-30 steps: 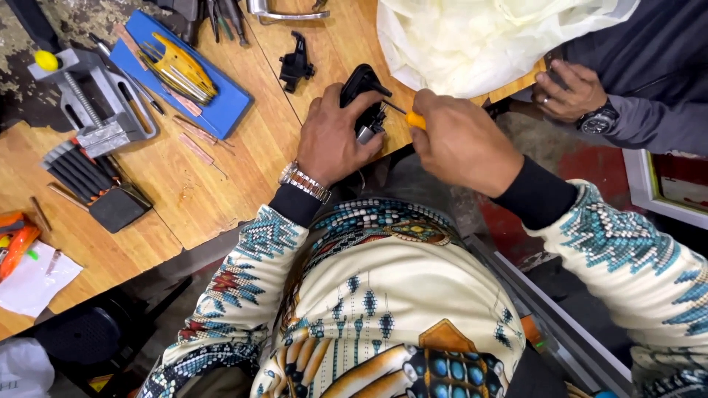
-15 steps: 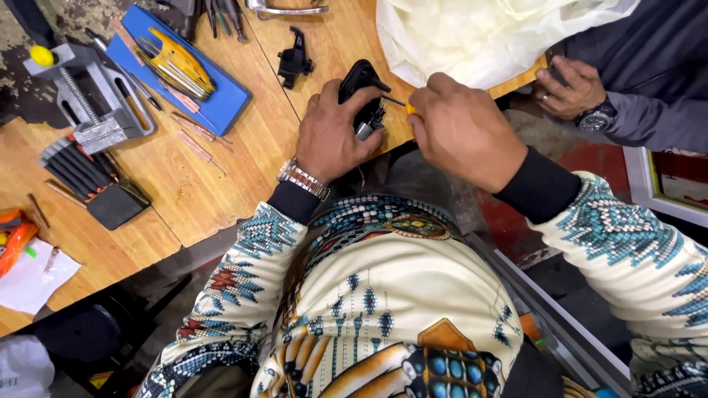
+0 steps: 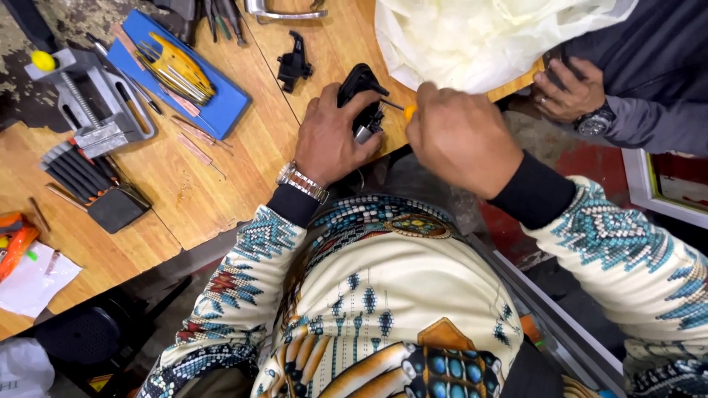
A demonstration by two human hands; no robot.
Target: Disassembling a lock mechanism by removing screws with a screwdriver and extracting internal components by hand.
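A wooden workbench (image 3: 243, 169) is seen from above, and everything else is placed relative to it. At its near edge a black, curved plastic part (image 3: 359, 87) with a small silver metal cylinder at its lower end is held. It is glossy and irregular in shape. The left hand (image 3: 328, 140), with a metal wristwatch (image 3: 301, 182) at the wrist, is curled around this part, the fingers closed on its side. The right hand (image 3: 461, 136) is closed in a narrow grip around a small screwdriver (image 3: 402, 110) with an orange handle, whose thin tip meets the black part. Farther back on the bench a second small black part (image 3: 293, 65) lies apart.
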